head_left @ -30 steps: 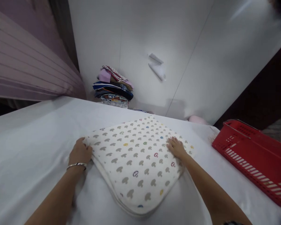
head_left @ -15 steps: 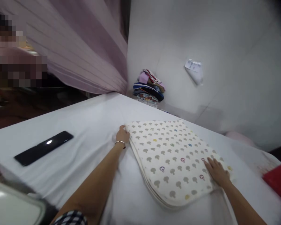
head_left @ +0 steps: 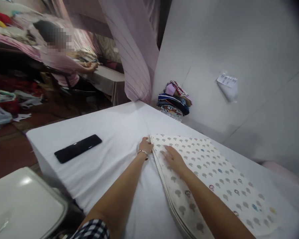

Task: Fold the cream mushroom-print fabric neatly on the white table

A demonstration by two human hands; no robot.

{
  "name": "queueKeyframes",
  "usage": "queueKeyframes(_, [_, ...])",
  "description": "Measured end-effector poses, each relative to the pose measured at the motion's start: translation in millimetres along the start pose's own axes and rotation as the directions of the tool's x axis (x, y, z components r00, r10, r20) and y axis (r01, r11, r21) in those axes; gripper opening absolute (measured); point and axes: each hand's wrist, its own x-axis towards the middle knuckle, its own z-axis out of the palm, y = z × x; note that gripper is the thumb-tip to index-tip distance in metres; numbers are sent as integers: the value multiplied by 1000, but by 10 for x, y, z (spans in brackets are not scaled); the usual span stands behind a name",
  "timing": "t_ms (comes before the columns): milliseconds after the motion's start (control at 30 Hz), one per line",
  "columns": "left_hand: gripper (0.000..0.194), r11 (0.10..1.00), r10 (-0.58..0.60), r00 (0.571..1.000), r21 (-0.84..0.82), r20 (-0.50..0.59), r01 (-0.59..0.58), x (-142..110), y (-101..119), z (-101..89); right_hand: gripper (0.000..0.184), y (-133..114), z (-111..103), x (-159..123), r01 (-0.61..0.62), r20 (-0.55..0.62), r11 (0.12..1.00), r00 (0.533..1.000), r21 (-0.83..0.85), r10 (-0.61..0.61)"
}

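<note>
A folded white cloth (head_left: 219,182) printed with grey and coloured mushrooms lies on the white-covered table (head_left: 119,122), its layers showing along the near left edge. At its far left corner, my left hand (head_left: 146,146), with a silver bracelet on the wrist, is closed on the edge; the fingertips are partly hidden. Close beside it, my right hand (head_left: 174,160) lies flat on the top layer with fingers stretched out, slightly blurred. My right forearm crosses above the cloth and hides part of the print.
A black phone (head_left: 78,148) lies on the table's left side. By the wall rests a stack of folded fabrics (head_left: 174,99). A labelled plastic pouch (head_left: 228,87) hangs on the wall. At lower left is a pale stool-like surface (head_left: 22,202). A person (head_left: 62,66) sits at another table.
My right hand has moved from the cloth's right side to near its far left corner. My left hand stays at that corner. The view has swung left, showing the seated person.
</note>
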Motion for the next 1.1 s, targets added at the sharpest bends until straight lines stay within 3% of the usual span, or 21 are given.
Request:
queueKeyframes(133, [56, 987, -56, 998, -145, 39, 62, -18, 24, 35, 38, -243, 218, 472, -65, -77, 990, 994, 128, 75])
queueKeyframes(300, [46, 978, -87, 996, -190, 12, 88, -57, 106, 20, 28, -308, 360, 747, -131, -28, 990, 991, 54, 132])
queueKeyframes(433, [46, 980, -47, 997, -195, -63, 34, -31, 77, 23, 23, -325, 402, 754, -83, -12, 996, 997, -16, 83])
queueKeyframes(600, [52, 933, -52, 999, -357, 8, 51, 78, 37, 85, 21, -293, 453, 746, -102, -55, 992, 994, -69, 99])
queueKeyframes(800, [46, 970, -91, 994, -220, 56, 101, 364, 175, -6, 26, -237, 485, 696, -45, -129, 998, 991, -34, 40])
queueKeyframes(933, [31, 988, -31, 988, -142, 150, 52, 502, 210, -95, 26, -251, 476, 667, -41, -131, 999, 991, -9, 40])
queueKeyframes(1100, [27, 996, 61, 971, -83, 233, -42, 573, 168, -156, 29, -270, 484, 665, -77, -115, 997, 990, 7, 78])
